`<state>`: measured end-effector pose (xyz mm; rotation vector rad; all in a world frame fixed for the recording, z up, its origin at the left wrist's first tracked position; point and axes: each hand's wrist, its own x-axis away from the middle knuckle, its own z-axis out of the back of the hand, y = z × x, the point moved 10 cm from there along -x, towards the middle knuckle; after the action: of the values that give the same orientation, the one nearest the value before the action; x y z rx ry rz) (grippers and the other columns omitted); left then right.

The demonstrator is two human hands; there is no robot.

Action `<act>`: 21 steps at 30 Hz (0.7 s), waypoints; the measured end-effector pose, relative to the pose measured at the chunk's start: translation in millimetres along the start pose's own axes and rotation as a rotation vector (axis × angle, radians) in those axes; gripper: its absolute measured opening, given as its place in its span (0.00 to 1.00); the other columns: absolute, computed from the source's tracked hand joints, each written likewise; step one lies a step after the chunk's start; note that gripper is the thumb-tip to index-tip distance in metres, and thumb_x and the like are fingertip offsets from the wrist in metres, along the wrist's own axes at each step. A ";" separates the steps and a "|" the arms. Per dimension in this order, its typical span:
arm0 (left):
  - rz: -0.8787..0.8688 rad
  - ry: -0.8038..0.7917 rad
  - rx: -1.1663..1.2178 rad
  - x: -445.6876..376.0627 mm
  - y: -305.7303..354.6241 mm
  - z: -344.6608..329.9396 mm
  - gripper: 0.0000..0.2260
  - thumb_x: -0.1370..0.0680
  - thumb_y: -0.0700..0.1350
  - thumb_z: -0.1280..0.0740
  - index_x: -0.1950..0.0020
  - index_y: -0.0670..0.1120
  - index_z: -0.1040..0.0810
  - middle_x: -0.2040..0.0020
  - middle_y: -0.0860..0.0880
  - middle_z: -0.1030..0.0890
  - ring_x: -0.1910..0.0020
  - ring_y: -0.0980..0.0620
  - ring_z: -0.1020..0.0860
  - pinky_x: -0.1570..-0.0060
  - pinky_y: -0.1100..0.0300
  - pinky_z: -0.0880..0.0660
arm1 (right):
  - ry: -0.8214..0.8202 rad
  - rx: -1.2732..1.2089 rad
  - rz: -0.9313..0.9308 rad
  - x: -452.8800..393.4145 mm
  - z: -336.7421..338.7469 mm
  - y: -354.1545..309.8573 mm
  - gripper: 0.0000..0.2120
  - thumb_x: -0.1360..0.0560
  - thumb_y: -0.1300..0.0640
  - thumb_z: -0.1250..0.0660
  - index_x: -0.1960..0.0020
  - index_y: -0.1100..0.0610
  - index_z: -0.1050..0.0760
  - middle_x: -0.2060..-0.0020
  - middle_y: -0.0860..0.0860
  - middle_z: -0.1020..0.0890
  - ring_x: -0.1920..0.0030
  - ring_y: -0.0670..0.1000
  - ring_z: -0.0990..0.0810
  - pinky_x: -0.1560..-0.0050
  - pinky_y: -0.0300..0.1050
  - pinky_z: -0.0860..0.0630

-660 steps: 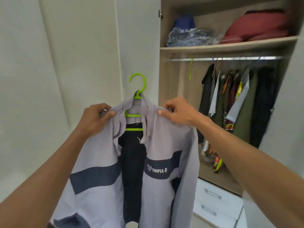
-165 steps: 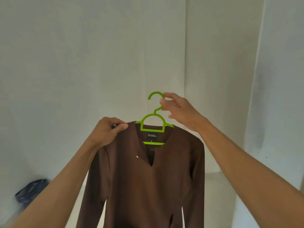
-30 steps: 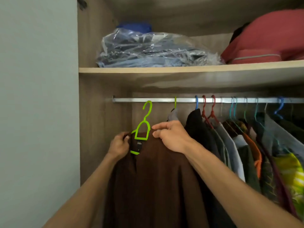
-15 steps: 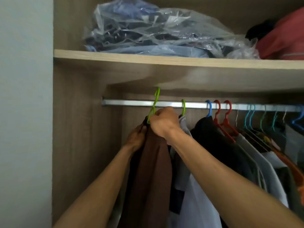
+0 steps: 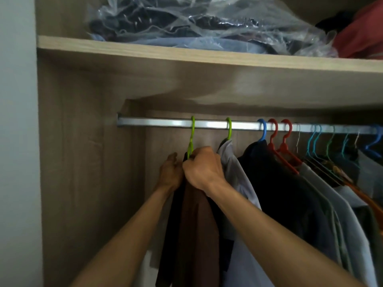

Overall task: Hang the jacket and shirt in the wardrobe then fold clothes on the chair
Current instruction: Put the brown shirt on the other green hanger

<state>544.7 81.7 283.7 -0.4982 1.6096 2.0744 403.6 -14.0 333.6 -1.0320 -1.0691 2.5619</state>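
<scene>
The brown shirt (image 5: 196, 230) hangs edge-on from a green hanger (image 5: 192, 135) whose hook sits over the metal rail (image 5: 165, 122) near its left end. My right hand (image 5: 202, 167) grips the shirt's shoulder and the hanger neck. Behind the shirt, my left hand (image 5: 171, 172) holds the far shoulder. Just to the right, the grey jacket (image 5: 236, 177) hangs on a second green hanger (image 5: 228, 128).
Several more garments on blue, red and teal hangers (image 5: 275, 137) fill the rail to the right. The wooden shelf (image 5: 186, 52) above carries a plastic-wrapped bundle (image 5: 196, 23) and a red bag (image 5: 364, 36). The wardrobe's side wall (image 5: 78, 162) stands close on the left.
The hanger hook has gone over the rail and now sits on it. Both hands have dropped slightly, still on the shirt's shoulders.
</scene>
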 end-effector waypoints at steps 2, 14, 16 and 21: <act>-0.046 0.182 -0.037 -11.3 20.9 22.5 0.23 0.21 0.45 0.37 0.26 0.39 0.32 0.31 0.36 0.26 0.32 0.38 0.27 0.34 0.54 0.30 | -0.022 -0.009 0.011 -0.5 0.9 -0.3 0.16 0.29 0.51 0.36 0.49 0.59 0.19 0.48 0.60 0.17 0.44 0.64 0.20 0.51 0.46 0.24; -0.417 0.553 -0.796 -19.9 88.0 63.4 0.26 0.20 0.50 0.40 0.23 0.44 0.36 0.25 0.37 0.36 0.26 0.34 0.40 0.31 0.36 0.36 | -0.148 -0.024 0.074 6.8 1.2 6.4 0.20 0.36 0.50 0.41 0.50 0.56 0.21 0.50 0.57 0.17 0.46 0.61 0.20 0.53 0.45 0.24; -0.412 0.524 -0.813 -20.1 87.2 60.2 0.29 0.20 0.50 0.40 0.20 0.46 0.42 0.22 0.39 0.40 0.24 0.36 0.43 0.29 0.35 0.38 | -0.172 -0.040 0.067 8.6 2.6 8.0 0.17 0.33 0.52 0.38 0.47 0.55 0.20 0.47 0.56 0.17 0.44 0.61 0.20 0.51 0.45 0.23; -0.299 0.369 -0.850 -16.0 87.9 60.9 0.30 0.19 0.49 0.41 0.18 0.50 0.48 0.19 0.44 0.47 0.20 0.41 0.50 0.28 0.35 0.42 | -0.216 -0.026 0.098 17.6 7.8 10.0 0.15 0.27 0.56 0.35 0.41 0.55 0.21 0.42 0.56 0.18 0.38 0.60 0.23 0.49 0.40 0.29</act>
<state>508.3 120.3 377.8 -1.3696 0.6510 2.4353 386.3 -18.5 321.2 -0.8481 -1.1302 2.7973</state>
